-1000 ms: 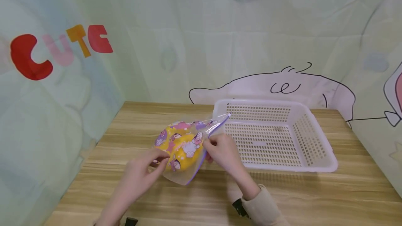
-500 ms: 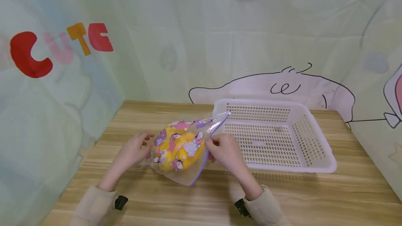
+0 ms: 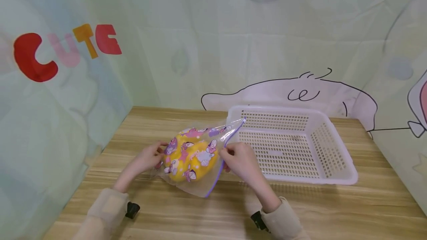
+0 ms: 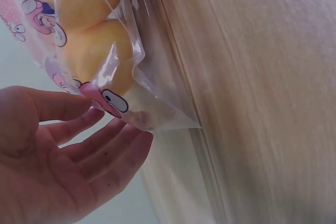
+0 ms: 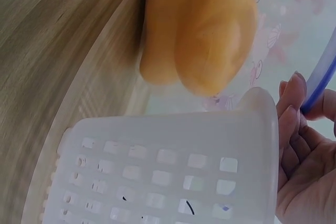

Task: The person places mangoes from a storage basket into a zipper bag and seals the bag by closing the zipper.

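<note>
A clear zip bag [image 3: 191, 155] with cartoon prints and a purple zip edge leans tilted above the table, left of the basket. Inside are round orange-yellow fruits [image 4: 97, 51]; one shows a small green stem spot. My right hand [image 3: 241, 160] pinches the bag's zip edge between thumb and fingers, beside the basket's rim. At the bag's far left end, my left hand [image 3: 148, 157] touches the plastic with loosely bent fingers. In the left wrist view, its thumb and fingertips [image 4: 142, 142] meet the bag's lower edge without closing round it.
A white plastic basket [image 3: 338, 151] with a slotted floor and walls stands on the right, its left side close to the bag and right hand. Beneath everything is a wooden table [image 3: 213, 217]. Printed curtains [image 3: 186, 47] hang behind and to the left.
My left hand has moved from the bag's near front face to its left end. My right hand keeps its pinch, and the bag has shifted slightly right.
</note>
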Demonstrator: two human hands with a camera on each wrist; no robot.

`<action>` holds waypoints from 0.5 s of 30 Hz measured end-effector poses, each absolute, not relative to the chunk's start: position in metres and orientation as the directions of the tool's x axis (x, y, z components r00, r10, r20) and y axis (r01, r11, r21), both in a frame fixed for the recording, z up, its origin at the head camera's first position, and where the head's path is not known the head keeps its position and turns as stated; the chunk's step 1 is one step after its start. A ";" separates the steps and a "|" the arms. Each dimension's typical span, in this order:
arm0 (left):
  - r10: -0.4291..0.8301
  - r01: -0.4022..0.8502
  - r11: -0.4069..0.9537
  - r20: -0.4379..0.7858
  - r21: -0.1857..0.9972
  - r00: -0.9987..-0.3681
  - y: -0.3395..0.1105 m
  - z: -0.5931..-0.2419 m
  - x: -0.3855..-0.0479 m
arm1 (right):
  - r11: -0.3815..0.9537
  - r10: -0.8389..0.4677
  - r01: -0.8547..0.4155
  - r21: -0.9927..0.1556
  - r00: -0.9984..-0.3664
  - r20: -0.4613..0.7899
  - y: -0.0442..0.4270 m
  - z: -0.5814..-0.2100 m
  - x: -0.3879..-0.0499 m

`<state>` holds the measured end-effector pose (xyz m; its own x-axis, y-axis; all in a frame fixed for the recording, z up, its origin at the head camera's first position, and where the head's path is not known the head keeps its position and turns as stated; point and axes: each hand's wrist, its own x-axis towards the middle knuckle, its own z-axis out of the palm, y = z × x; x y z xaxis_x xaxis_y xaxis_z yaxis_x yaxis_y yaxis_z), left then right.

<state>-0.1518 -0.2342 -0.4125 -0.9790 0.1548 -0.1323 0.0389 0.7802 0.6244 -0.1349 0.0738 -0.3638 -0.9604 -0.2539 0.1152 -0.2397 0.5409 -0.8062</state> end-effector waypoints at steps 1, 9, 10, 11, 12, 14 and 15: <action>0.152 0.032 0.779 -0.139 0.626 -0.979 -0.235 -0.414 -0.153 | 0.540 -0.255 -0.241 -0.806 -0.960 0.116 0.074 -0.364 -0.135; 0.145 -0.033 0.711 -0.192 0.702 -0.971 -0.233 -0.414 -0.156 | 0.549 -0.267 -0.265 -0.793 -0.954 0.134 0.074 -0.364 -0.137; 0.141 -0.043 0.703 -0.199 0.710 -0.970 -0.233 -0.413 -0.156 | 0.549 -0.268 -0.266 -0.793 -0.954 0.134 0.074 -0.364 -0.137; 0.140 -0.049 0.699 -0.203 0.714 -0.969 -0.232 -0.412 -0.156 | 0.549 -0.270 -0.267 -0.792 -0.953 0.135 0.075 -0.364 -0.137; 0.141 -0.046 0.698 -0.200 0.714 -0.970 -0.231 -0.412 -0.156 | 0.549 -0.272 -0.268 -0.791 -0.953 0.134 0.075 -0.364 -0.137; 0.137 -0.040 0.706 -0.192 0.707 -0.972 -0.231 -0.411 -0.156 | 0.551 -0.277 -0.270 -0.790 -0.952 0.132 0.075 -0.364 -0.138; 0.140 -0.035 0.706 -0.188 0.707 -0.972 -0.231 -0.411 -0.156 | 0.552 -0.281 -0.272 -0.789 -0.951 0.131 0.075 -0.365 -0.138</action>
